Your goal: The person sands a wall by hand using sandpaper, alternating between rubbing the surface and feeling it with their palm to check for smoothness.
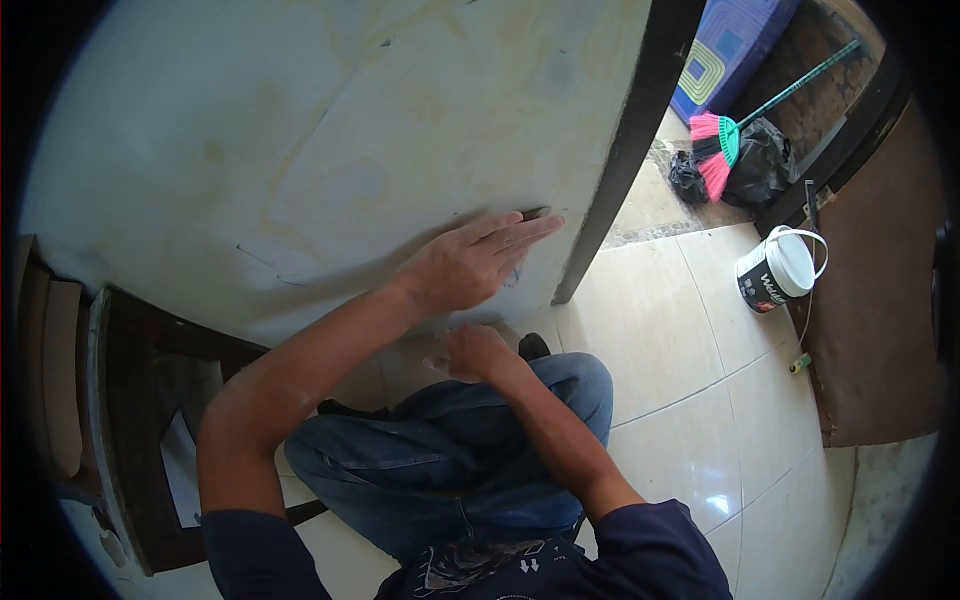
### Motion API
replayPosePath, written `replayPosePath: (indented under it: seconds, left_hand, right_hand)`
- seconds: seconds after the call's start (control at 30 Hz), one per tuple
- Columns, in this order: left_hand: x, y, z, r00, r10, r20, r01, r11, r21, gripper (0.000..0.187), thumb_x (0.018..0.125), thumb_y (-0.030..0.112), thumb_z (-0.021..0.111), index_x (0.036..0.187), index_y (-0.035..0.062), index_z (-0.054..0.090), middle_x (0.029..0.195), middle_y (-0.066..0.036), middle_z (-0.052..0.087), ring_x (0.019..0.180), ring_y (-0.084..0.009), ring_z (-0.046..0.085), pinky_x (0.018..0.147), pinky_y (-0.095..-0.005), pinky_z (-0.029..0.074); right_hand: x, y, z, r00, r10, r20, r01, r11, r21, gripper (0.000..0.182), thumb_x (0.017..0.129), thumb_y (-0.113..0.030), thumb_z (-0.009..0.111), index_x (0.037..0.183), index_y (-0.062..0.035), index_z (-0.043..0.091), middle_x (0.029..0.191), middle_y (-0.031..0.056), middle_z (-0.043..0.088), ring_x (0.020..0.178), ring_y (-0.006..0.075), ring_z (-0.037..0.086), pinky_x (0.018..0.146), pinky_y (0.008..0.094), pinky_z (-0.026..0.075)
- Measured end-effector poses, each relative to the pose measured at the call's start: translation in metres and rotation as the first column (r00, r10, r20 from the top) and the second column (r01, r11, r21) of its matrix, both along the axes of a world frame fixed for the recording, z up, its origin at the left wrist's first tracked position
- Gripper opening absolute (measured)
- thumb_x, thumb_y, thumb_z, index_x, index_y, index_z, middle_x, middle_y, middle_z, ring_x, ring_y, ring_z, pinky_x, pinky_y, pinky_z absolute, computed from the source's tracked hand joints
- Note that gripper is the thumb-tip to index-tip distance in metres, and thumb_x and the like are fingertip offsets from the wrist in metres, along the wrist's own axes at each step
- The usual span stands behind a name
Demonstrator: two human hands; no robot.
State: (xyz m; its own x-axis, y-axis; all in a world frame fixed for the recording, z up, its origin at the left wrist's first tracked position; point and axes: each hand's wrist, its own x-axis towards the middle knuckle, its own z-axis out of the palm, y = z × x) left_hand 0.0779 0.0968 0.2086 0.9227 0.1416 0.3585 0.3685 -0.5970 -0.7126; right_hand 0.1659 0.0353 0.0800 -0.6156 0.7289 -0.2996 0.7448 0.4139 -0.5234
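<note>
My left hand (470,262), pale with dust, lies against the worn, whitish wall panel (350,110) with its fingers stretched toward the dark edge trim. A small dark piece (537,214), possibly folded sandpaper, shows at the fingertips, pressed to the panel; most of it is hidden. Below it, my right hand (472,352) hovers over my lap, dusty too. Its fingers are loosely bent and a little apart, partly blurred, and no object shows in them. Yellowish patches and dark scratches mark the panel.
A white bucket (790,265) stands on the tiled floor (670,350) at right, near a tape measure (800,363) and a brown board (875,290). Beyond the dark frame (625,150) lie a pink broom (715,155) and black bags (765,165). Dark wooden furniture (130,400) is at left.
</note>
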Motion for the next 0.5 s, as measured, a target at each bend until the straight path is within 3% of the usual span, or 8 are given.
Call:
replayPosePath:
  seconds: [0.03,0.13,0.23,0.33,0.43,0.5]
  left_hand:
    - [0.002,0.001,-0.005,0.999,0.025,-0.035,-0.026,1.000,-0.013,0.040,0.089,0.020,0.056,0.124,0.0035,0.066,0.149,-0.004,0.049,0.141,-0.0127,0.039,0.118,-0.0360,0.023]
    - [0.003,0.003,-0.008,0.997,0.018,0.075,-0.008,0.992,-0.125,0.039,0.090,0.021,0.055,0.123,0.0050,0.066,0.152,-0.003,0.045,0.143,-0.0114,0.034,0.116,-0.0395,0.026]
    - [-0.005,-0.003,0.004,0.994,0.027,0.107,-0.012,0.990,-0.142,0.040,0.090,0.020,0.053,0.124,0.0034,0.066,0.157,-0.004,0.037,0.147,-0.0132,0.027,0.121,-0.0418,0.021]
    - [-0.007,-0.008,0.005,0.992,0.052,0.111,-0.040,0.993,-0.109,0.041,0.087,0.019,0.056,0.123,0.0031,0.066,0.152,-0.008,0.044,0.146,-0.0169,0.030,0.121,-0.0446,0.022]
    - [0.001,-0.024,0.010,0.990,0.139,0.016,-0.138,0.989,-0.048,0.040,0.086,0.019,0.057,0.121,0.0017,0.066,0.137,-0.010,0.059,0.138,-0.0212,0.045,0.115,-0.0486,0.029]
    - [0.007,-0.036,0.009,0.992,0.090,0.087,-0.075,0.983,-0.166,0.038,0.085,0.017,0.057,0.118,-0.0002,0.066,0.128,-0.011,0.065,0.130,-0.0245,0.053,0.114,-0.0472,0.034]
  right_hand:
    - [0.001,-0.001,0.001,1.000,0.002,0.000,-0.002,1.000,-0.011,0.065,0.095,-0.054,0.052,0.130,0.0005,0.055,0.109,0.0253,0.067,0.106,0.0400,0.064,0.093,0.0495,0.049]
    - [0.003,0.000,0.003,0.999,-0.002,0.036,0.003,1.000,-0.007,0.065,0.094,-0.054,0.054,0.131,-0.0002,0.055,0.108,0.0252,0.067,0.106,0.0401,0.064,0.093,0.0496,0.049]
    - [0.007,0.002,0.009,1.000,-0.011,0.007,0.011,1.000,-0.011,0.064,0.094,-0.053,0.055,0.132,-0.0011,0.054,0.108,0.0254,0.067,0.106,0.0405,0.064,0.093,0.0495,0.049]
    - [0.008,0.000,0.013,0.999,-0.028,-0.022,0.028,1.000,-0.003,0.065,0.093,-0.052,0.056,0.133,-0.0016,0.053,0.109,0.0255,0.067,0.107,0.0406,0.064,0.093,0.0497,0.048]
    - [0.005,-0.002,-0.008,0.998,-0.039,-0.054,0.044,0.995,0.092,0.053,0.090,-0.050,0.062,0.110,-0.0010,0.066,0.104,0.0217,0.070,0.100,0.0365,0.068,0.085,0.0470,0.053]
    - [0.007,0.003,-0.035,0.960,-0.039,-0.277,0.105,0.968,0.229,0.048,0.089,-0.045,0.063,0.109,-0.0016,0.067,0.103,0.0224,0.069,0.099,0.0375,0.068,0.084,0.0474,0.054]
